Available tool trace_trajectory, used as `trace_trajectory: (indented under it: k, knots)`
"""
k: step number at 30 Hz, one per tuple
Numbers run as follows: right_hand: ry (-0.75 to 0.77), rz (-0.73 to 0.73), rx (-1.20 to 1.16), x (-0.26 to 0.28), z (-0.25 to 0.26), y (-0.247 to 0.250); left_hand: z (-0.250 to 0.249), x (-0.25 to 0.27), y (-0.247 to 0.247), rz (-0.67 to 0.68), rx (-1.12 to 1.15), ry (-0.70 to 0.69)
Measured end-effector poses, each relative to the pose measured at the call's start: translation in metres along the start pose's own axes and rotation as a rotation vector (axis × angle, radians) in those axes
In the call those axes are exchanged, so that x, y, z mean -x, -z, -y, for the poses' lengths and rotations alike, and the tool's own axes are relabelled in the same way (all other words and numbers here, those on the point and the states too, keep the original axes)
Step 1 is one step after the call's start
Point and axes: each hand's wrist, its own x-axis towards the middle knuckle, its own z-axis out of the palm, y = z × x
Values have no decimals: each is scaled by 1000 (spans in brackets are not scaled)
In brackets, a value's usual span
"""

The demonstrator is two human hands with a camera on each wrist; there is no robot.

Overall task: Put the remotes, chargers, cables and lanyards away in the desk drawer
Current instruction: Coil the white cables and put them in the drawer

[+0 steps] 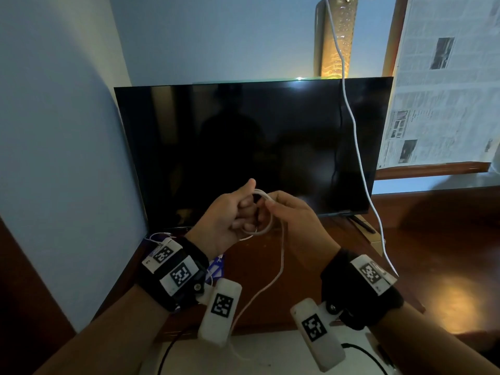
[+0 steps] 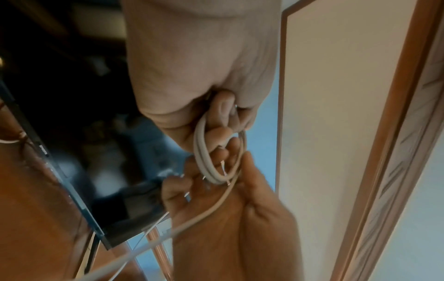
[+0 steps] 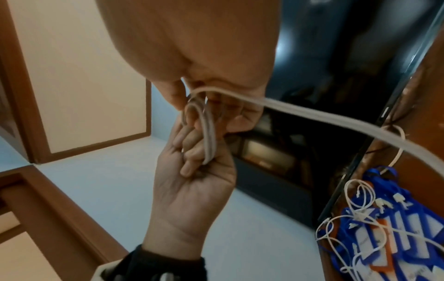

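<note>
L hand [image 1: 230, 212] fist-grips a coiled white cable [image 1: 263, 212] w/ loops round its fingers, R hand [image 1: 292, 212] pinches the same cable just beside the coil, both held above the wood desk [image 1: 405, 239] in front of the dark TV [image 1: 243, 144], blue lanyards [image 3: 384, 228] & thin white cables [image 3: 348, 218] lying on the desk below L wrist.

A dark television [image 1: 251, 147] stands on a brown wooden desk [image 1: 422, 239], its black screen reflecting dim shapes. Newspaper sheets [image 1: 443, 85] cover the window at upper right, above a wooden sill [image 1: 433, 169]. A tall gold-patterned cylinder [image 1: 335, 36] rises behind the screen against a pale blue wall [image 1: 62, 117]. Warm light glints on the desk's right side
</note>
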Motion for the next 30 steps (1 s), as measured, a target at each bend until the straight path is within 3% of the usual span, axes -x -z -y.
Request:
trace_trajectory:
  k: [4, 13, 22, 26, 30]
  knots:
    - [-53, 39, 71, 9, -13, 18, -15, -5, 26, -79, 185, -19]
    - [-62, -243, 288, 9, -38, 73, -28, -4, 60, -322, 445, -251]
    - [80, -153, 316, 14, -29, 56, -20, -11, 63, -465, 482, -336]
    - [132, 22, 505, 23, -27, 40, -20, -7, 60, -514, 342, -352]
    - [81, 130, 608, 23, -28, 25, -17, -3, 50, -431, 127, -383]
